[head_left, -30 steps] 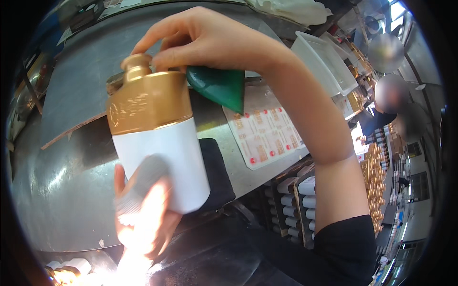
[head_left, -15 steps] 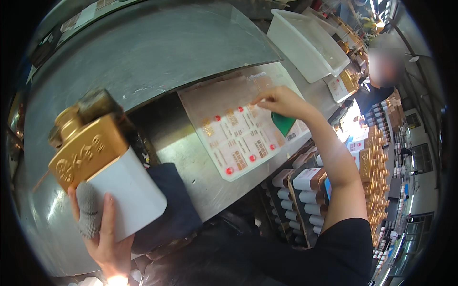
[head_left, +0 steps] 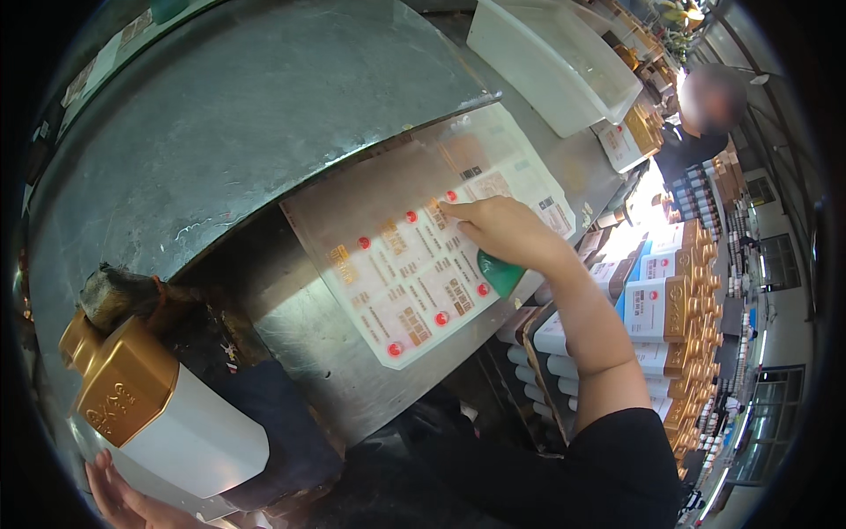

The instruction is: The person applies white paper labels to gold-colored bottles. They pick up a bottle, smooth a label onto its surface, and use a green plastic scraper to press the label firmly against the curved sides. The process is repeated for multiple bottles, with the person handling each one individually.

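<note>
lowered leftward, the white glazed bottle with gold faceted cap (head_left: 167, 410) rests on open left hand (head_left: 123, 502); looks heavy, slick, grip its body. right hand (head_left: 507, 231) fingertips pick at sticker sheet (head_left: 397, 264), green pad tucked beneath.

The square white bottle with a gold faceted shoulder and cap (head_left: 159, 414) looked glazed and smooth, its gold part shining like polished metal. It lay at the near left corner of the grey sheet-metal workbench (head_left: 264, 115), whose surface was dull, scuffed and streaked. The clear glossy plastic sheet of red-dotted paper labels (head_left: 414, 264) reflected light near the bench's right edge, and the white plastic tub (head_left: 551, 57) at the far right corner looked smooth and matt.
</note>
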Demonstrator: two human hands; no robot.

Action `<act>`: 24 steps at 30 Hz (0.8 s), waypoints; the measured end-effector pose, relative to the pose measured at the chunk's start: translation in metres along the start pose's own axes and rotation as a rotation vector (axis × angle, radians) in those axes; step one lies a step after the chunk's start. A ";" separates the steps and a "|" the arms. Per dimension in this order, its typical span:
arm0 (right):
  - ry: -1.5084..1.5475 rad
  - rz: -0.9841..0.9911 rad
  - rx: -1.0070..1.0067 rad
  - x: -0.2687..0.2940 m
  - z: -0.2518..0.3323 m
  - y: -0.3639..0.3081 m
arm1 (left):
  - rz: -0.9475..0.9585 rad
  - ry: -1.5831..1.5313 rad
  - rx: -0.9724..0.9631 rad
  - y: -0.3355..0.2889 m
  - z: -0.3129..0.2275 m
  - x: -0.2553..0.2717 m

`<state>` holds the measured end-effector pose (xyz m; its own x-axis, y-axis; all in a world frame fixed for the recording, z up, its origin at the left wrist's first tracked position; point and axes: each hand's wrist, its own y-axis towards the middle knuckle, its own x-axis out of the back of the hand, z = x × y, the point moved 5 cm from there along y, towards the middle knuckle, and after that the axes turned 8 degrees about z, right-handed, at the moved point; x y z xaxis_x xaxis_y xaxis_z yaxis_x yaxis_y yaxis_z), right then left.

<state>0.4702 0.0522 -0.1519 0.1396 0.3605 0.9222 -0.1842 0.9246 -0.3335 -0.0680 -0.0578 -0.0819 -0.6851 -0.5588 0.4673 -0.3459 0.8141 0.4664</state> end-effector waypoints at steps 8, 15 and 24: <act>-0.281 -0.066 -0.041 0.001 0.007 0.034 | 0.042 -0.094 0.049 -0.008 0.003 -0.010; -0.265 -0.047 -0.090 0.009 0.004 0.021 | 0.020 -0.119 0.065 -0.014 0.004 -0.005; -0.115 -0.179 0.168 0.033 -0.034 0.114 | -0.023 -0.026 0.054 -0.015 -0.007 -0.012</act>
<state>0.4868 0.1737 -0.1665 0.0748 0.1679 0.9830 -0.3265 0.9355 -0.1349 -0.0498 -0.0645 -0.0897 -0.6925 -0.5739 0.4372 -0.3956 0.8088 0.4350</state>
